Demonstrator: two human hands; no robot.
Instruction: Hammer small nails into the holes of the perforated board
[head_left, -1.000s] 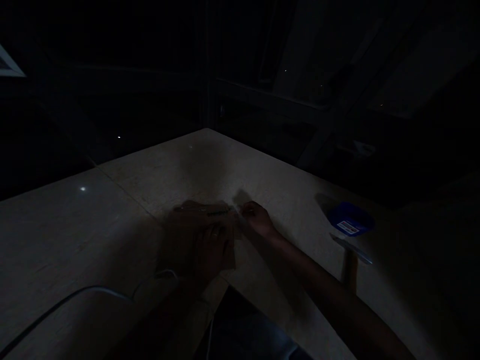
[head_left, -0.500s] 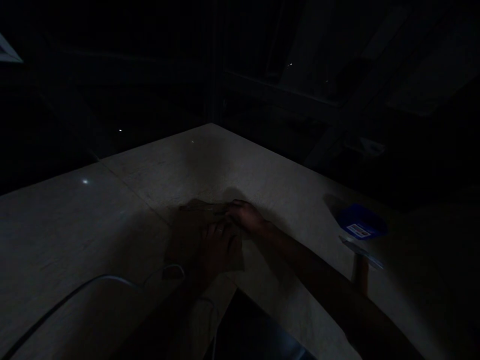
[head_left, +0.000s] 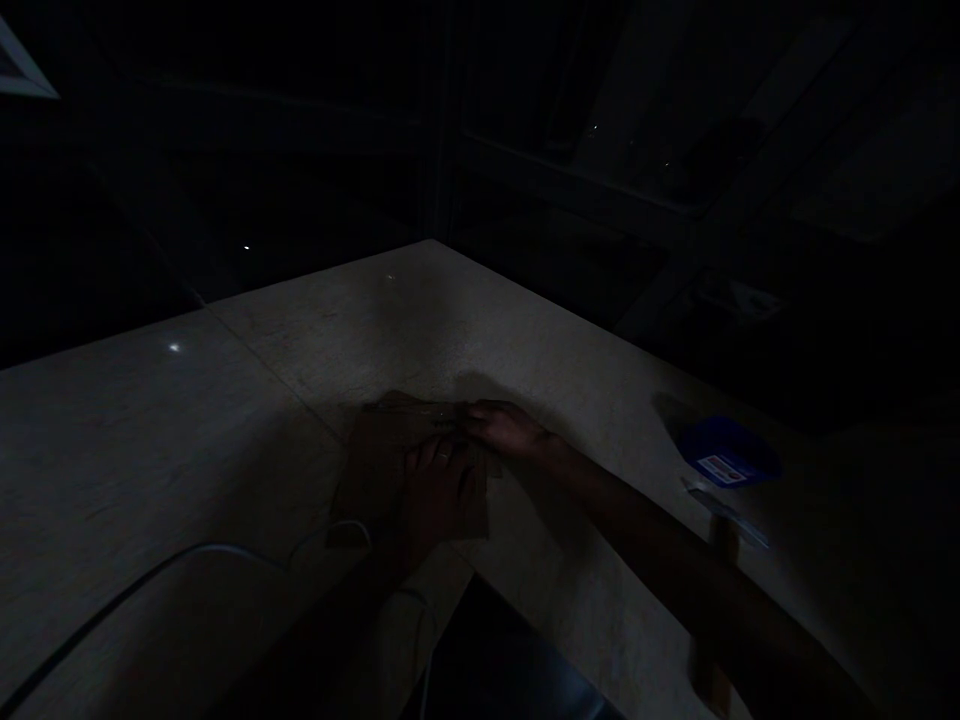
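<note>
A piece of brown cardboard (head_left: 367, 480) lies on the pale countertop, dim in the low light. My left hand (head_left: 435, 490) rests palm down on it, fingers spread forward, with a ring on one finger. At the far right edge of the cardboard, my right hand (head_left: 504, 428) has its fingers curled together, pointing left. Something small and dark shows by its fingertips; its kind is too dark to tell. Along the cardboard's far side runs a raised or folded strip.
To the right stand a blue plastic container (head_left: 727, 445) with a white label and a tool with a metal head (head_left: 726, 512) and wooden handle, partly behind my right forearm. A cable (head_left: 202, 548) crosses the pale countertop (head_left: 510, 330) at left. A dark opening (head_left: 510, 660) lies at the near edge.
My right hand has shifted slightly right along the cardboard's far side, and its fingers look straighter. My left hand stays put. The camera view has tilted a little.
</note>
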